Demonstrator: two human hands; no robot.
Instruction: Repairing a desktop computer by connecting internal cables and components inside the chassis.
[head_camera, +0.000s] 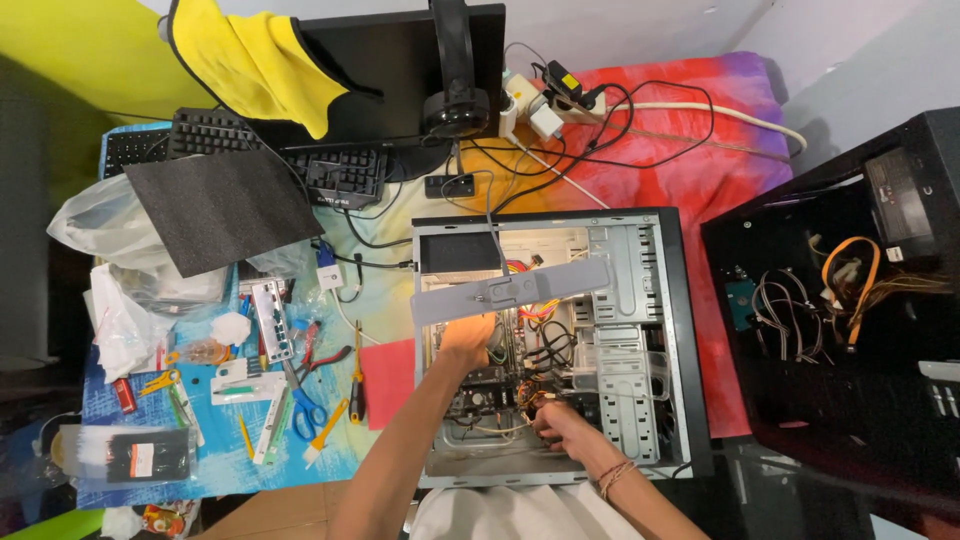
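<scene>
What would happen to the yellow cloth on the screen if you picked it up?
The yellow cloth would probably flop and fold, since it already drapes over the monitor corner. It looks thin, so likely light, and soft enough not to break.

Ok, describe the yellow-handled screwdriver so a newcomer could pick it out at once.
Start at the open grey computer case in the middle. Just left of it lies a red square sheet; the screwdriver lies along that sheet's left edge. Its yellow-and-black handle sets it apart from the blue-handled scissors nearby.
</scene>
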